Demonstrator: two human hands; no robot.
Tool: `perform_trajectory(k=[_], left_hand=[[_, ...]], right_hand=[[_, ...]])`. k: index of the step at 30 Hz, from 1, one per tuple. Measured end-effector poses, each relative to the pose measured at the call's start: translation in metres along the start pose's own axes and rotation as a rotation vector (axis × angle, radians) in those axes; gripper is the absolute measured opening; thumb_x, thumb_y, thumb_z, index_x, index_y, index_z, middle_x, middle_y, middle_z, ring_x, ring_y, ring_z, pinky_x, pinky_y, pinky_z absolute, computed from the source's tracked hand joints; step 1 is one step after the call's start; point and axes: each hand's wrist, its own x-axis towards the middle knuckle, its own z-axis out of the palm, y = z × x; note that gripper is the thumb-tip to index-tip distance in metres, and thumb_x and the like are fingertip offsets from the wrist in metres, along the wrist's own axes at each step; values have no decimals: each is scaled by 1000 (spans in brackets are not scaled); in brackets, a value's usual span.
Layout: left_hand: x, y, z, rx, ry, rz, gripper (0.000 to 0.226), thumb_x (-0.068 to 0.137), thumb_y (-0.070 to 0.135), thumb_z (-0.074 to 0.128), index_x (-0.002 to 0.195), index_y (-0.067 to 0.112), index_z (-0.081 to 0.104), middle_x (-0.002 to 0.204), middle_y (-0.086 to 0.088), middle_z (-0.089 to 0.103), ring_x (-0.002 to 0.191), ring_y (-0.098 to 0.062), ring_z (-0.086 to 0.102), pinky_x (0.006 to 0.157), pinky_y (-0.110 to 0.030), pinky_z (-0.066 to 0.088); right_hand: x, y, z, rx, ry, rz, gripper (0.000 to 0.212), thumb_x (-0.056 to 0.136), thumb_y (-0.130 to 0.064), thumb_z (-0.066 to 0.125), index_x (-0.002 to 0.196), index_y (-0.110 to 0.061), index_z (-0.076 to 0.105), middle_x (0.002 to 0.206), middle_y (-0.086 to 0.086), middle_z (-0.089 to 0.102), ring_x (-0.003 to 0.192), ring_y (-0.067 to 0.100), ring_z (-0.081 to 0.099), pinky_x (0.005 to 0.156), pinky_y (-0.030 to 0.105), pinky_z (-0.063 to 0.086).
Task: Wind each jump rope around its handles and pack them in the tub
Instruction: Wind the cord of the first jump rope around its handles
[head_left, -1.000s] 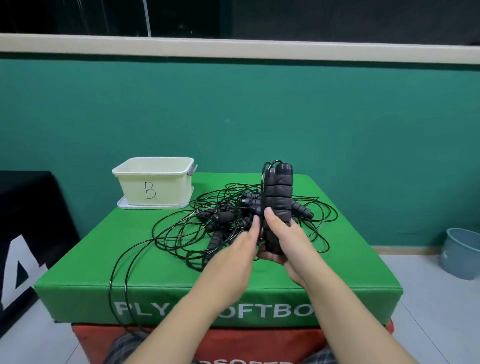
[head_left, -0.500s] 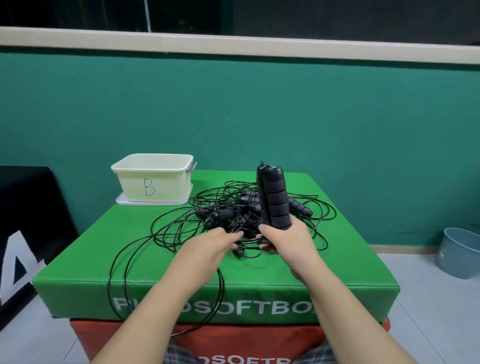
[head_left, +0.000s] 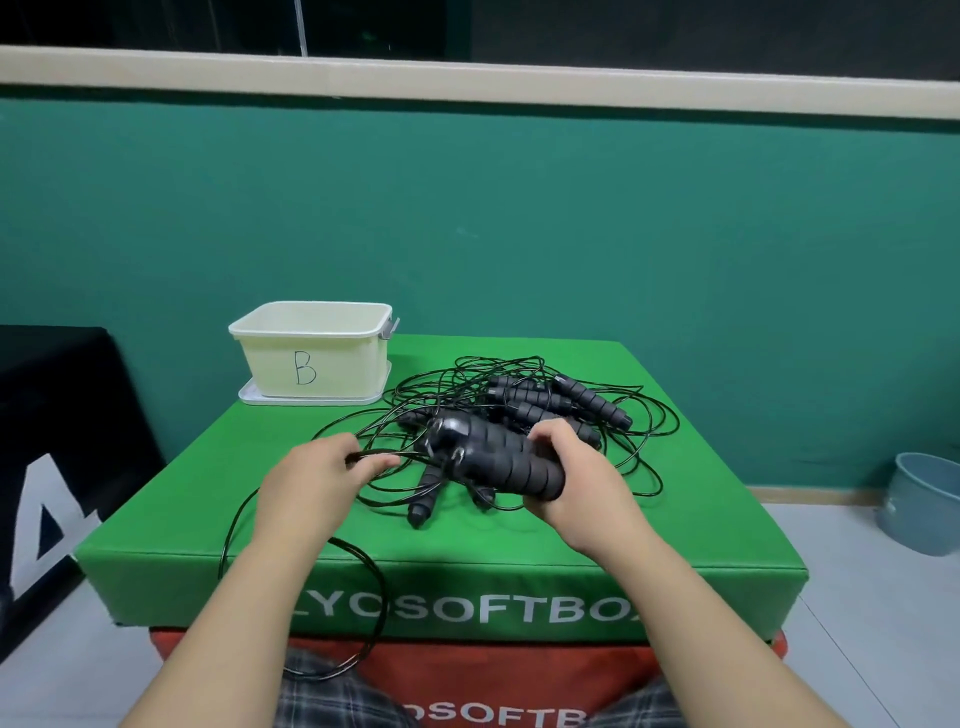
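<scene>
My right hand (head_left: 569, 480) grips a pair of black ribbed jump rope handles (head_left: 493, 454), held together and lying nearly level with their cord ends pointing left. My left hand (head_left: 322, 480) pinches the thin black cord (head_left: 410, 456) that runs from those handles. That cord loops down over the front edge of the green soft box (head_left: 701, 545) toward my lap. Behind my hands lies a tangled pile of black ropes and several more handles (head_left: 561, 400). The cream tub (head_left: 311, 353) marked "B" stands at the back left corner on its lid, with nothing showing inside.
The green box sits on a red one. A black padded block (head_left: 57, 415) stands to the left. On the floor at the right is a grey-blue bucket (head_left: 922, 501). A green wall runs behind.
The handles have tipped from upright to nearly level, pointing left. My left hand has moved left from the handles and taken hold of the cord.
</scene>
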Motion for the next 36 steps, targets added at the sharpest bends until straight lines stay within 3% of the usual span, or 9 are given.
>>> perform_trajectory(k=[4, 10, 15, 18, 21, 25, 29, 31, 36], left_hand=[[0, 5, -3, -262, -61, 22, 43, 85, 50, 59, 70, 11, 51, 57, -2, 48, 53, -19, 41, 51, -30, 29], [-13, 44, -8, -701, -177, 98, 27, 100, 27, 40, 83, 18, 59, 52, 14, 43, 52, -1, 38, 52, -24, 30], [-32, 72, -10, -911, -322, 256, 29, 101, 22, 38, 93, 10, 62, 46, 19, 44, 43, 1, 38, 45, -15, 29], [-44, 83, -7, -812, -368, 407, 25, 100, 16, 40, 91, 7, 62, 53, 24, 51, 50, 5, 44, 51, -10, 31], [-48, 83, 2, -697, -362, 497, 26, 93, 32, 47, 88, 13, 64, 63, 16, 55, 59, -4, 44, 61, -28, 40], [-52, 86, 8, -680, -364, 536, 25, 85, 38, 46, 82, 19, 62, 63, 19, 52, 59, -2, 41, 61, -28, 37], [-48, 80, 9, -653, -346, 554, 28, 85, 44, 46, 81, 21, 63, 67, 5, 57, 64, -13, 48, 68, -35, 43], [-47, 75, 9, -641, -350, 522, 25, 87, 40, 47, 82, 22, 63, 65, 4, 55, 62, -13, 46, 64, -33, 41], [-45, 70, 16, -632, -377, 388, 14, 96, 25, 48, 87, 24, 59, 54, 21, 47, 52, -3, 35, 56, -29, 34]], right_hand=[[-4, 8, 5, -234, 70, -125, 45, 76, -20, 71, 117, -27, 54, 115, -9, 56, 104, 18, 53, 77, 32, 44], [-1, 17, 14, -514, 144, -214, 52, 47, -11, 85, 93, -21, 63, 94, 1, 56, 61, 24, 57, 46, 24, 30], [3, 14, 28, -635, 125, -170, 63, 31, -16, 91, 81, -17, 53, 79, 1, 52, 56, 23, 54, 40, 28, 35], [8, 6, 32, -638, 114, -90, 53, 55, -20, 86, 90, -15, 46, 89, 3, 51, 71, 24, 59, 52, 32, 40], [13, -3, 24, -562, 22, 54, 27, 90, -20, 55, 109, -12, 38, 112, 6, 44, 102, 29, 53, 69, 33, 30], [17, -8, 20, -529, 45, 83, 26, 90, -14, 46, 113, -13, 34, 116, 8, 45, 105, 30, 55, 70, 33, 34], [21, -3, 13, -538, -23, 103, 77, 84, -23, 60, 146, -33, 14, 115, 6, 39, 90, 28, 58, 65, 33, 38], [22, 0, 13, -544, -17, 84, 72, 86, -29, 60, 143, -43, 21, 112, 4, 39, 86, 27, 59, 64, 31, 39], [22, 5, 15, -548, 67, 139, 48, 85, -34, 65, 120, -18, 37, 116, 3, 43, 93, 28, 61, 62, 31, 36]])
